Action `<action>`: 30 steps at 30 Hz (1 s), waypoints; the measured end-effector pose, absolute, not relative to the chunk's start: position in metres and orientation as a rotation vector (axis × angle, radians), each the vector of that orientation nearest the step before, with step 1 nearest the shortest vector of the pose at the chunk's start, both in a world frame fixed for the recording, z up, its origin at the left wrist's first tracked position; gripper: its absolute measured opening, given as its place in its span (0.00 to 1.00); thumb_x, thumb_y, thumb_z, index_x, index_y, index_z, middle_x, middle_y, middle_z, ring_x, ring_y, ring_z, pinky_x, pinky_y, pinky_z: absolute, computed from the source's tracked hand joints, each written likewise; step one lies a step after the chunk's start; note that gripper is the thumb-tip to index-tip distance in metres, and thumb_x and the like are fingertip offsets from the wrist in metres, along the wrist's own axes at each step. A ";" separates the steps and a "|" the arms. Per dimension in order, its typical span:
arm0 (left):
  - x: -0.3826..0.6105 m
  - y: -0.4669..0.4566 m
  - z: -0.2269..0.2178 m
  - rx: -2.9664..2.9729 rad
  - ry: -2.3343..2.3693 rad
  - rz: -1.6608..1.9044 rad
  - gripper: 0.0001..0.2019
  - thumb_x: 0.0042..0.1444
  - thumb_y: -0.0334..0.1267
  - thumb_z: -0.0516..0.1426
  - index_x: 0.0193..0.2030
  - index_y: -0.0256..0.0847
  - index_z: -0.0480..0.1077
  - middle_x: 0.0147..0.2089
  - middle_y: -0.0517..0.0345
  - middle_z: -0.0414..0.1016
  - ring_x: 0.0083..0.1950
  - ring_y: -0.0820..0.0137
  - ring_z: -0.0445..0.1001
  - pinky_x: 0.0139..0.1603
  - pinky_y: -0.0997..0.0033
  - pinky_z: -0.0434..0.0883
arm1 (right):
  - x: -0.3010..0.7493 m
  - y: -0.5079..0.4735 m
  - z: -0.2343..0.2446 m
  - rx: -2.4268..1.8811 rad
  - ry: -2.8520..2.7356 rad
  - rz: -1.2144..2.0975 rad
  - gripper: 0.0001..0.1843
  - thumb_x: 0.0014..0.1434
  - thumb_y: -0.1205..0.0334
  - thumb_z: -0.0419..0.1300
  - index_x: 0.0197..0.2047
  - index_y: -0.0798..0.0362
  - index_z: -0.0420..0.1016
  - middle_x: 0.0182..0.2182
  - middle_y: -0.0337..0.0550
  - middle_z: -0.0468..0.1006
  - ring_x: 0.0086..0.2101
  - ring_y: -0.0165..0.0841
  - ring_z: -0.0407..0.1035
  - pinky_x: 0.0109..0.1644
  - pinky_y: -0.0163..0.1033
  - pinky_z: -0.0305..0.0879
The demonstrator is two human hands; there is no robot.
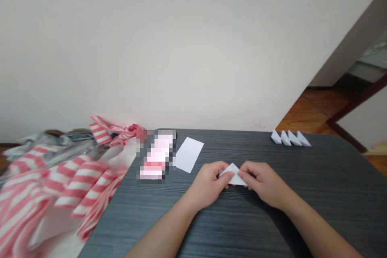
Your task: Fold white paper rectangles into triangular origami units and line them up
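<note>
A small white folded paper triangle (234, 173) lies on the dark grey table (229, 225) between my hands. My left hand (210, 181) pinches its left side with fingers curled. My right hand (261, 183) presses and pinches its right side, fingers closed on the paper. Both forearms reach in from the bottom edge.
A flat white paper slip (189, 154) lies left of my hands, beside a blurred pink and white object (156, 155). Several folded white paper triangles (290, 138) stand in a row at the table's far right. Red and white striped bags (60, 185) pile at the left edge.
</note>
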State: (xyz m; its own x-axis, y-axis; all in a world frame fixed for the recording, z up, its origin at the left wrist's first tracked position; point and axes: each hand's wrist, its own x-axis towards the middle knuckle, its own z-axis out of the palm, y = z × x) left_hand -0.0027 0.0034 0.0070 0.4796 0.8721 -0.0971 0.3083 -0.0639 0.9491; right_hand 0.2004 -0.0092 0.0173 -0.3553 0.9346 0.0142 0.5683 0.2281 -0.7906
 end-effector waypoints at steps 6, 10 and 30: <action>-0.002 0.004 0.000 1.537 1.022 0.629 0.13 0.63 0.43 0.52 0.39 0.37 0.73 0.26 0.60 0.71 0.26 0.73 0.68 0.27 0.76 0.61 | 0.203 -0.008 0.013 -1.387 -1.989 0.976 0.15 0.64 0.62 0.55 0.25 0.53 0.67 0.20 0.35 0.70 0.24 0.29 0.64 0.30 0.33 0.57; -0.002 0.004 -0.001 1.518 1.023 0.617 0.13 0.63 0.43 0.52 0.38 0.37 0.73 0.25 0.59 0.72 0.26 0.73 0.68 0.28 0.76 0.62 | 0.203 -0.007 0.013 -1.401 -1.971 0.989 0.14 0.64 0.63 0.54 0.26 0.53 0.68 0.21 0.35 0.70 0.24 0.29 0.64 0.30 0.33 0.57; -0.002 0.003 0.002 1.471 1.023 0.646 0.13 0.62 0.43 0.52 0.40 0.36 0.73 0.24 0.59 0.72 0.25 0.73 0.67 0.26 0.76 0.61 | 0.206 -0.009 0.012 -1.380 -1.939 1.089 0.12 0.63 0.62 0.55 0.28 0.53 0.70 0.21 0.36 0.73 0.24 0.30 0.67 0.30 0.33 0.61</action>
State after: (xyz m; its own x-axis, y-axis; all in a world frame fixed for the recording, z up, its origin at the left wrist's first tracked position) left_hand -0.0020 0.0030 0.0017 0.4645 0.8710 -0.1597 0.2304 0.0553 0.9715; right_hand 0.2056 -0.0088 0.0122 -0.3470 0.9371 -0.0387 0.5204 0.1581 -0.8392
